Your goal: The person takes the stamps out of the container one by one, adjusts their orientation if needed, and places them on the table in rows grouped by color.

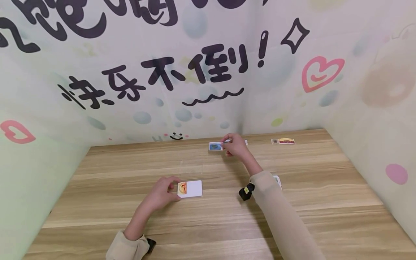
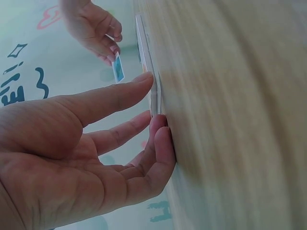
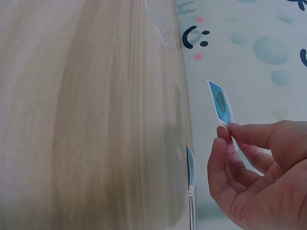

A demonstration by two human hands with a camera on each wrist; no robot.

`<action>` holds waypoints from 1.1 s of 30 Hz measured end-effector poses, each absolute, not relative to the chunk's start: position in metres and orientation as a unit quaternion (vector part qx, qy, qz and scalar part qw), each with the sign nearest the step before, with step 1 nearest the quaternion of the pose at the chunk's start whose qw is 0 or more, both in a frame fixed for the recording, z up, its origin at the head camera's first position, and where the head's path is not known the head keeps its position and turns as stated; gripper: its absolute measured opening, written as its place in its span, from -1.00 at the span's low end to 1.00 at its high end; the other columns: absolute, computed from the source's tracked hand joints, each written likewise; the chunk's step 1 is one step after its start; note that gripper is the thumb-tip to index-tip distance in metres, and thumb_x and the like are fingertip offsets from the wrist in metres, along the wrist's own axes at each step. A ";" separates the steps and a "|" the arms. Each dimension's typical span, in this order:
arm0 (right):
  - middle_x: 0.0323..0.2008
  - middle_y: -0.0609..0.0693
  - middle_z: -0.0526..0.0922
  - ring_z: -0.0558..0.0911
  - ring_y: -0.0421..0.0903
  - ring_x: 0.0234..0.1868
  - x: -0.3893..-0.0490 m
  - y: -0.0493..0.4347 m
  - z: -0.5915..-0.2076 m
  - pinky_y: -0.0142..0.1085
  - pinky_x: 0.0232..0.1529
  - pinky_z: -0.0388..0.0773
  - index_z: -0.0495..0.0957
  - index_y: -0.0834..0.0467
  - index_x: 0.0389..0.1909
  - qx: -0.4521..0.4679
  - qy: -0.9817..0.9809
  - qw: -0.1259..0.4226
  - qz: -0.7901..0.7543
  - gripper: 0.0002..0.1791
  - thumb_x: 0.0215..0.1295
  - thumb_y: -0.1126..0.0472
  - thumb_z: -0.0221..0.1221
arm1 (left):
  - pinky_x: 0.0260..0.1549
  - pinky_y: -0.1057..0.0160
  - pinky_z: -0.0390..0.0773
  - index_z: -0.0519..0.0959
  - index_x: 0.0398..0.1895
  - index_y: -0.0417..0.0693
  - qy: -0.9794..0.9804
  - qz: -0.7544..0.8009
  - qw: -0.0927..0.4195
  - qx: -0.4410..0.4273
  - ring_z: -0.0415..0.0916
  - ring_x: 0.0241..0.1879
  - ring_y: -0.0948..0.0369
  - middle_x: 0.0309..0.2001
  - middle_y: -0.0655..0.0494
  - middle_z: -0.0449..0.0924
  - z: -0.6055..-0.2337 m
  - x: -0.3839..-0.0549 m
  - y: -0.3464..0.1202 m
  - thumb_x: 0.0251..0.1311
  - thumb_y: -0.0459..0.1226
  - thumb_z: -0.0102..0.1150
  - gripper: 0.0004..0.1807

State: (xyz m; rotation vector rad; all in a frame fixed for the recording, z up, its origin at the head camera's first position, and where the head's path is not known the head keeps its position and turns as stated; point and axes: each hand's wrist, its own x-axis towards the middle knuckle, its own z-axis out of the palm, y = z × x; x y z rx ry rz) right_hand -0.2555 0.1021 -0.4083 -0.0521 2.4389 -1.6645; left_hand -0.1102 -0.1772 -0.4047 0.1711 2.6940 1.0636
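Observation:
A white-backed stack of cards (image 1: 194, 189), an orange picture showing at its left end, lies on the wooden table in the head view. My left hand (image 1: 160, 195) holds that end between thumb and fingers; the left wrist view shows the stack (image 2: 147, 48) edge-on. Near the back wall, my right hand (image 1: 236, 147) pinches a blue card with a green figure (image 1: 215, 146) by one end. In the right wrist view this card (image 3: 220, 101) is raised off the table, between the thumb and fingertips of my right hand (image 3: 261, 172).
Another card (image 1: 246, 142) lies partly hidden behind my right hand. Two picture cards (image 1: 286, 141) sit side by side at the back right. Under my right sleeve a further card (image 1: 277, 180) peeks out. A faint clear rectangle (image 1: 191, 167) lies behind the stack. Printed walls (image 1: 208, 119) enclose the table.

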 end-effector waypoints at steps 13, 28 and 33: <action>-0.35 0.22 0.67 0.46 -0.22 -0.66 -0.260 0.101 -0.410 -0.41 -0.55 0.51 0.61 0.37 -0.03 -0.012 0.829 0.086 -0.553 -0.84 0.46 0.38 0.21 | -0.21 0.14 0.41 0.63 0.15 -0.31 0.920 0.369 0.119 0.056 0.35 -0.18 0.05 -0.20 -0.07 0.42 -0.405 -0.110 -0.177 0.04 -0.49 0.53 -0.46; -0.34 0.16 0.64 0.44 -0.18 -0.61 -0.264 0.101 -0.412 -0.40 -0.49 0.52 0.62 0.34 0.00 -0.005 0.840 0.090 -0.535 -0.83 0.50 0.34 0.21 | -0.19 0.13 0.43 0.63 0.13 -0.31 0.919 0.371 0.117 0.057 0.35 -0.18 0.04 -0.20 -0.08 0.43 -0.404 -0.110 -0.177 0.03 -0.50 0.53 -0.48; -0.39 0.11 0.63 0.47 -0.20 -0.61 -0.266 0.101 -0.413 -0.41 -0.51 0.53 0.63 0.35 -0.02 -0.004 0.842 0.086 -0.533 -0.83 0.48 0.35 0.23 | -0.18 0.12 0.44 0.63 0.13 -0.30 0.919 0.373 0.118 0.054 0.36 -0.16 0.04 -0.19 -0.08 0.43 -0.405 -0.110 -0.177 0.04 -0.50 0.54 -0.47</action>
